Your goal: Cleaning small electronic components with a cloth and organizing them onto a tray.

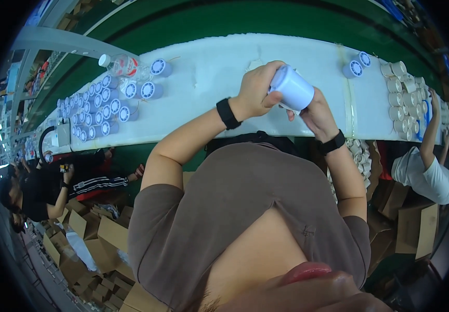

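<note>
Above the white tabletop (209,99), I hold a pale blue plastic cylinder (296,89) tilted between both hands. My left hand (258,88) wraps round its upper left end, with the thumb against its side. At the lower right end, my right hand (317,114) closes on the cylinder from beneath; some of its fingers are hidden behind it. Similar cylinders with slotted round ends (114,106) lie in rows on the left of the table. Two more such cylinders (353,69) lie to the right of my hands.
A clear bottle (120,65) with a white cap lies at the back left. Cream cylindrical parts (397,99) are stacked on the right. Cartons (102,242) cover the floor at left. One person (42,187) is at the left, another (426,171) at the right.
</note>
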A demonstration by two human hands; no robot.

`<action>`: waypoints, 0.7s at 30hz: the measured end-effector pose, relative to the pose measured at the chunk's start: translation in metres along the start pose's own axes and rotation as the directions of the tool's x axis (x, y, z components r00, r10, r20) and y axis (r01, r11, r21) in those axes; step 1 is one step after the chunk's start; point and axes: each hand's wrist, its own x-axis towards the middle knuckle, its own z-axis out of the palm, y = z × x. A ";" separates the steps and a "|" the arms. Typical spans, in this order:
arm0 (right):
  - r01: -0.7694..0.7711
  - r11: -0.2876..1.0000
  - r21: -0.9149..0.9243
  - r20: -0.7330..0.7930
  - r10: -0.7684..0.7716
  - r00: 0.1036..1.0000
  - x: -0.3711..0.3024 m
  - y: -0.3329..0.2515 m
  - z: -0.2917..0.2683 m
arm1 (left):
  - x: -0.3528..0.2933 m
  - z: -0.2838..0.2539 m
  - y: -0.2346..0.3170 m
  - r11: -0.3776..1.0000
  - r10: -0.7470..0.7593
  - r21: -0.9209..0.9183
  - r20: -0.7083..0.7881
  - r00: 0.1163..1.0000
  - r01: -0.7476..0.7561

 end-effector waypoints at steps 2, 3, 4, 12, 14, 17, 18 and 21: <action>-0.116 0.914 0.388 0.090 0.088 0.992 -0.001 0.005 0.006 | 0.005 -0.006 -0.002 0.998 0.046 0.044 0.085 0.995 -0.050; -0.117 0.914 0.388 0.093 0.088 0.992 -0.001 0.004 0.005 | 0.008 -0.009 -0.002 0.995 0.068 0.064 0.129 0.989 -0.076; 0.057 0.997 0.061 -0.057 -0.053 0.997 -0.002 0.003 0.001 | 0.010 -0.015 -0.003 0.995 0.066 0.067 0.128 0.990 -0.075; 0.286 0.823 -0.491 -0.207 -0.429 0.879 0.001 0.019 0.009 | 0.014 -0.015 0.004 0.680 -0.606 -0.082 0.496 0.621 0.729; 0.309 0.845 -0.436 -0.215 -0.432 0.876 0.006 0.020 0.016 | 0.004 -0.012 0.014 0.933 -0.348 -0.010 0.236 0.907 0.360; -0.148 0.754 0.640 0.106 0.104 0.989 0.002 0.017 0.035 | 0.006 -0.027 0.012 0.991 -0.042 0.128 0.133 0.990 0.025; -0.159 0.756 0.636 0.125 0.103 0.987 0.000 0.018 0.037 | 0.007 -0.036 0.009 0.980 0.075 0.169 0.167 0.983 -0.103; -0.308 0.754 0.580 0.249 0.195 0.948 0.000 0.022 0.042 | 0.001 -0.077 0.004 0.926 0.151 0.329 0.125 0.981 -0.185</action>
